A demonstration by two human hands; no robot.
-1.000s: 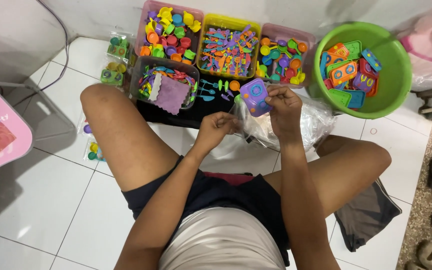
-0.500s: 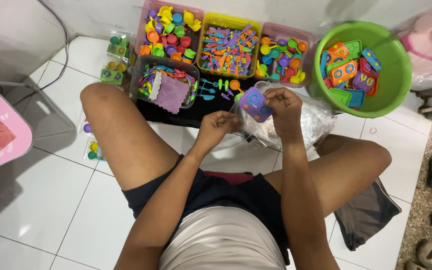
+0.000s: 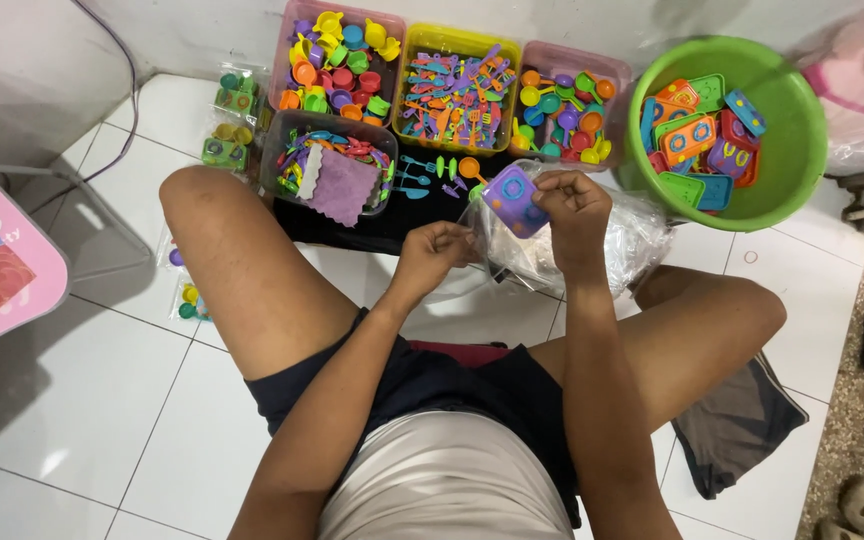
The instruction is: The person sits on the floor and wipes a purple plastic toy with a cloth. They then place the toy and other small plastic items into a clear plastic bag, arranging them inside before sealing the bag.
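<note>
Purple toy stove piece (image 3: 513,201) pinched in our right hand (image 3: 574,205), held at mouth of clear plastic bag (image 3: 592,250) near green basin (image 3: 792,190). Left hand (image 3: 435,252) clenched on bag edge. We judge piece light, stiff; bag slippery, best gripped at rim.

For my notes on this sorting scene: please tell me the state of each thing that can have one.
Clear plastic bag: open, held at its mouth.
Purple toy stove: held at the bag's mouth.
Right hand: closed on the purple toy stove.
Left hand: pinching the bag edge.
Green basin: uncovered, partly filled with toy stoves.
Yellow bin: open, full of toy cutlery.
Small sealed packs: closed, on the floor.
</note>
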